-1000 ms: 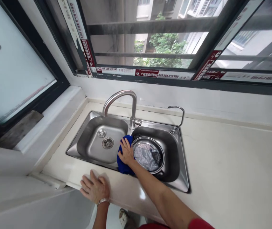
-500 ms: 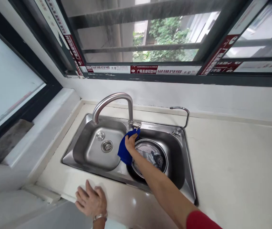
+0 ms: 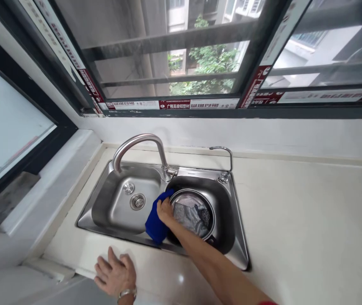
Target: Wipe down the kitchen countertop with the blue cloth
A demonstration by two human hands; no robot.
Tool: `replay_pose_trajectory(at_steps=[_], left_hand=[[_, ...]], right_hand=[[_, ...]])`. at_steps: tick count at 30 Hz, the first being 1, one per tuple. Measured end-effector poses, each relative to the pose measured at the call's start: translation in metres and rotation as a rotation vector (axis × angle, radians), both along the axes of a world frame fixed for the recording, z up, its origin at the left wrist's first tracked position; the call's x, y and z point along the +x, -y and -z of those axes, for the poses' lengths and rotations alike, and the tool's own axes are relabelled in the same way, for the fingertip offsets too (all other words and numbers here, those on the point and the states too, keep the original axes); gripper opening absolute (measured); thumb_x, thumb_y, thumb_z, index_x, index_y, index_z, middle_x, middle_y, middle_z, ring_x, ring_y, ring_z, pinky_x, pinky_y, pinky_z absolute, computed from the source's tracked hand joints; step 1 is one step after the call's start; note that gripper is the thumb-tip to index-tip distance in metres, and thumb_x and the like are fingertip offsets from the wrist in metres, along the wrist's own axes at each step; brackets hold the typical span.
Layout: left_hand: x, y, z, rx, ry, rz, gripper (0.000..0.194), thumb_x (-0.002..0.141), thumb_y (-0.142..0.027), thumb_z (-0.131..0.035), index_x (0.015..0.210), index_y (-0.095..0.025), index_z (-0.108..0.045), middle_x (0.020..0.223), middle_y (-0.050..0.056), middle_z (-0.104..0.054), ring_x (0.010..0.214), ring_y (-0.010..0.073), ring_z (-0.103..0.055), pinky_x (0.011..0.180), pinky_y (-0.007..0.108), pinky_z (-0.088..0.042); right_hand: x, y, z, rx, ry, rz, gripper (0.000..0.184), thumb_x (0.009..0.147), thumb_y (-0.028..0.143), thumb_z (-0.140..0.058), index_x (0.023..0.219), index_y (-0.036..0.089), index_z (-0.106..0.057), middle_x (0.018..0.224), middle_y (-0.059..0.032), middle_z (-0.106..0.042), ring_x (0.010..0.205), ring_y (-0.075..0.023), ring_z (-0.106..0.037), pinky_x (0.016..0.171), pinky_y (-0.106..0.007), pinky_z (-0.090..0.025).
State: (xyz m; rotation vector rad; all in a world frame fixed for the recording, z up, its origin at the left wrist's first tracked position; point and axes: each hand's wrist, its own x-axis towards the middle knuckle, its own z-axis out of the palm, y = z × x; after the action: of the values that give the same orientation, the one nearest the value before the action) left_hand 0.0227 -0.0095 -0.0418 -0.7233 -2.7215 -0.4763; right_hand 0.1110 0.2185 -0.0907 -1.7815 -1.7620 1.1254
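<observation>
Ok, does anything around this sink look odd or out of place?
Mildly: crumpled grey material sits inside the metal strainer bowl in the right basin. The right hand presses a blue cloth on the divider; the left hand rests flat on the counter.

Cloth [image 3: 156, 222] under the right hand [image 3: 164, 210]: solid deep blue. Sink [image 3: 117, 207] around it: plain brushed silver steel. Rag [image 3: 191, 217] just right of that hand: mottled grey with a dark patch. Countertop [image 3: 295, 228] beneath the left hand [image 3: 114, 274]: glossy cream, unpatterned.
</observation>
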Motion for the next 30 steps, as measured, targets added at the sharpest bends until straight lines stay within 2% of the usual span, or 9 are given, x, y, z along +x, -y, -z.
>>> replay_pose_trajectory(at_steps=[3, 6, 8, 13, 16, 19, 22, 27, 30], left_hand=[[0.002, -0.001, -0.001, 0.012, -0.042, 0.006, 0.055, 0.090, -0.034, -0.041, 0.139, -0.015, -0.054, 0.154, 0.024, -0.043, 0.146, 0.0377, -0.035, 0.116, 0.063, -0.029], [0.005, -0.001, -0.004, 0.003, -0.020, -0.017, 0.053, 0.092, -0.033, -0.039, 0.138, -0.013, -0.056, 0.153, 0.026, -0.044, 0.147, 0.0370, -0.035, 0.117, 0.062, -0.028], [0.005, -0.001, -0.004, -0.001, 0.001, -0.032, 0.052, 0.092, -0.032, -0.040, 0.138, -0.014, -0.055, 0.153, 0.025, -0.043, 0.147, 0.0366, -0.034, 0.117, 0.063, -0.027], [0.005, 0.001, -0.001, 0.017, 0.030, -0.035, 0.052, 0.091, -0.032, -0.044, 0.139, -0.015, -0.055, 0.155, 0.024, -0.041, 0.149, 0.0370, -0.032, 0.119, 0.062, -0.025], [0.004, 0.002, 0.003, 0.036, 0.038, -0.041, 0.053, 0.090, -0.031, -0.045, 0.139, -0.016, -0.055, 0.155, 0.024, -0.041, 0.149, 0.0375, -0.031, 0.120, 0.062, -0.024], [0.003, 0.003, 0.005, 0.037, 0.065, -0.041, 0.053, 0.090, -0.031, -0.046, 0.139, -0.016, -0.055, 0.155, 0.025, -0.041, 0.148, 0.0387, -0.032, 0.120, 0.062, -0.024], [0.002, 0.004, 0.006, 0.045, 0.053, -0.024, 0.053, 0.091, -0.031, -0.045, 0.140, -0.016, -0.054, 0.155, 0.025, -0.040, 0.149, 0.0383, -0.030, 0.120, 0.063, -0.023], [0.001, 0.006, 0.010, 0.067, 0.022, -0.010, 0.053, 0.091, -0.032, -0.044, 0.140, -0.015, -0.054, 0.154, 0.026, -0.041, 0.149, 0.0384, -0.030, 0.118, 0.065, -0.024], [0.001, 0.006, 0.012, 0.082, -0.006, 0.000, 0.053, 0.091, -0.032, -0.043, 0.140, -0.015, -0.054, 0.154, 0.026, -0.042, 0.148, 0.0384, -0.031, 0.119, 0.063, -0.024]], right_hand=[[0.012, 0.017, -0.005, -0.001, -0.008, 0.010, 0.044, 0.092, 0.030, -0.043, 0.121, 0.001, -0.060, 0.120, -0.0284, -0.065, 0.112, -0.0330, -0.063, 0.096, -0.045, -0.048], [0.032, 0.015, -0.010, 0.009, -0.032, 0.009, 0.037, 0.097, 0.039, -0.043, 0.111, 0.011, -0.064, 0.103, -0.0145, -0.071, 0.096, -0.0238, -0.066, 0.090, -0.041, -0.051], [0.045, 0.009, -0.016, 0.047, -0.042, 0.007, 0.040, 0.099, 0.047, -0.043, 0.112, 0.015, -0.063, 0.103, -0.0095, -0.070, 0.095, -0.0203, -0.065, 0.092, -0.042, -0.050], [0.044, 0.008, -0.041, 0.209, -0.070, -0.134, 0.056, 0.103, 0.044, -0.019, 0.131, 0.011, -0.054, 0.119, -0.0174, -0.067, 0.110, -0.0247, -0.062, 0.097, -0.041, -0.046], [0.032, 0.020, -0.048, 0.281, -0.082, -0.310, 0.048, 0.101, 0.042, -0.029, 0.136, 0.017, -0.052, 0.122, -0.0127, -0.067, 0.113, -0.0226, -0.060, 0.099, -0.037, -0.044], [0.027, 0.036, -0.044, 0.289, -0.058, -0.475, 0.033, 0.098, 0.038, -0.044, 0.117, 0.021, -0.065, 0.109, -0.0088, -0.071, 0.109, -0.0217, -0.059, 0.098, -0.034, -0.044], [0.030, 0.054, -0.037, 0.270, -0.021, -0.586, 0.027, 0.096, 0.035, -0.047, 0.100, 0.021, -0.070, 0.102, -0.0077, -0.072, 0.106, -0.0213, -0.059, 0.097, -0.034, -0.043], [0.039, 0.087, -0.042, 0.291, -0.038, -0.735, 0.025, 0.092, 0.031, -0.054, 0.110, 0.024, -0.069, 0.116, -0.0043, -0.071, 0.119, -0.0208, -0.052, 0.105, -0.036, -0.036], [0.053, 0.105, -0.048, 0.288, -0.060, -0.766, 0.026, 0.091, 0.027, -0.053, 0.111, 0.025, -0.069, 0.117, -0.0026, -0.071, 0.117, -0.0201, -0.052, 0.107, -0.036, -0.035]])
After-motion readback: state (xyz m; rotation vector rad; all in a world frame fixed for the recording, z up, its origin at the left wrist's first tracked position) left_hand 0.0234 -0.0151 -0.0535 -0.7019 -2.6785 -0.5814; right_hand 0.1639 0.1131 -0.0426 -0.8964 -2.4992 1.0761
